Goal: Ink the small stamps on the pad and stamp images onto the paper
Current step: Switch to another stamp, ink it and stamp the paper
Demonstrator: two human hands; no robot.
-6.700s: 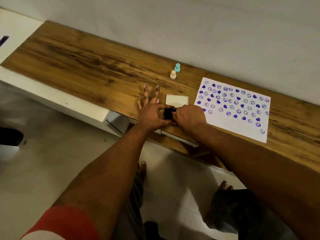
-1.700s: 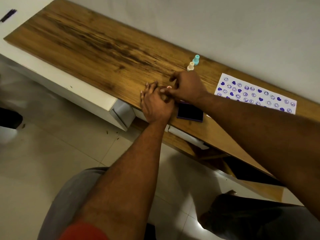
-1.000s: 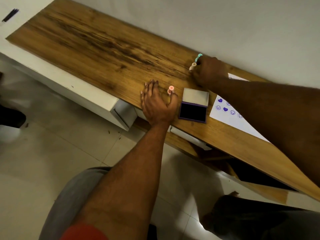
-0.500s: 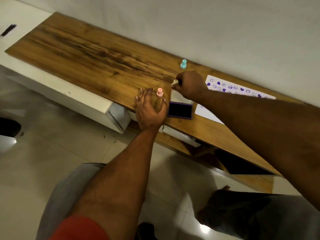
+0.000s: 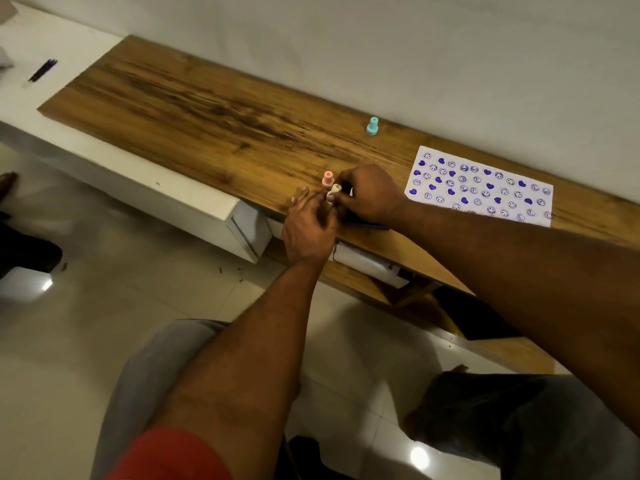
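The cream stamp is pinched in the grip of the right hand; the left hand rests loosely open alongside. Judged light, rigid and slick, it is best held at its narrow waist, over the ink pad.

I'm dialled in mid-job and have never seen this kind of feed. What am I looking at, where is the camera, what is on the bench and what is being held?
There is no machine here: a person works with two bare hands, and the single wide-angle camera sits on their head, looking forward and down, so the arms reach in from the bottom of the picture.

The wooden bench runs along a wall. On it stand a teal stamp near the wall and a pink stamp by the hands. To the right lies the paper, already covered with purple hearts and smiley faces.

The right hand pinches a cream stamp. Under that hand, only the purple edge of the ink pad shows. The left hand rests beside it, fingers touching the cream stamp.
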